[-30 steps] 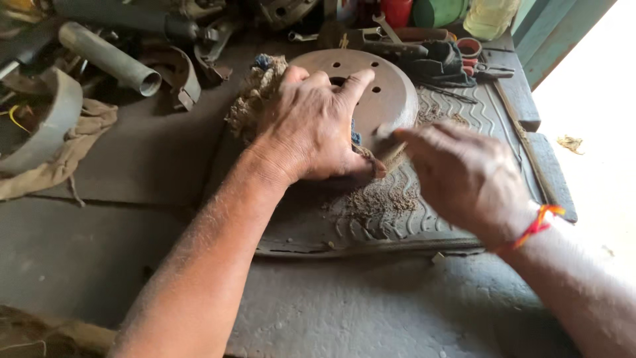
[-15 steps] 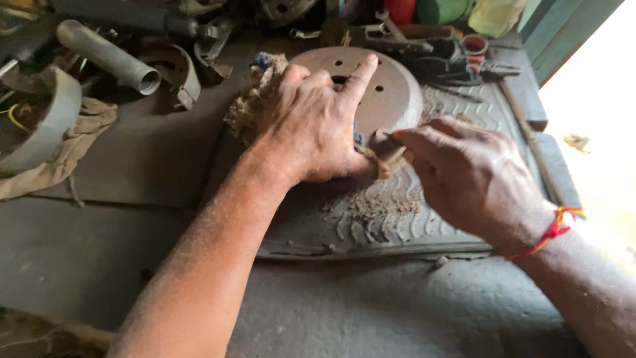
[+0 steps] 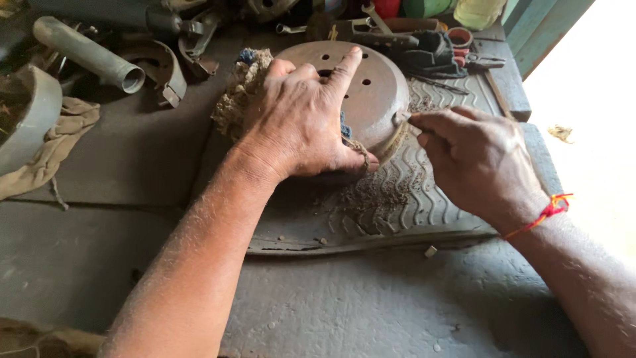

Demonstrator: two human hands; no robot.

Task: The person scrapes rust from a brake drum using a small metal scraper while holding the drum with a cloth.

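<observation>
A rusty round brake drum (image 3: 381,89) with several holes lies face-up on a ribbed rubber mat (image 3: 424,199). My left hand (image 3: 301,122) presses down on the drum's near-left side, index finger stretched over its top, with a frayed rag (image 3: 242,89) bunched under the palm. My right hand (image 3: 480,159) pinches a small scraping tool (image 3: 399,120) against the drum's right rim. Brown rust dust (image 3: 374,192) lies on the mat just below the drum.
A grey metal pipe (image 3: 86,53), curved brake shoes (image 3: 162,69) and a tan cloth (image 3: 50,149) lie at the left. Wrenches, a dark cloth (image 3: 434,53), scissors (image 3: 480,61) and coloured containers crowd the back. A bright doorway is at the right.
My right hand has moved up and in, from the drum's lower edge to its right rim. My left hand has stayed pressed on the drum. The view shifted slightly.
</observation>
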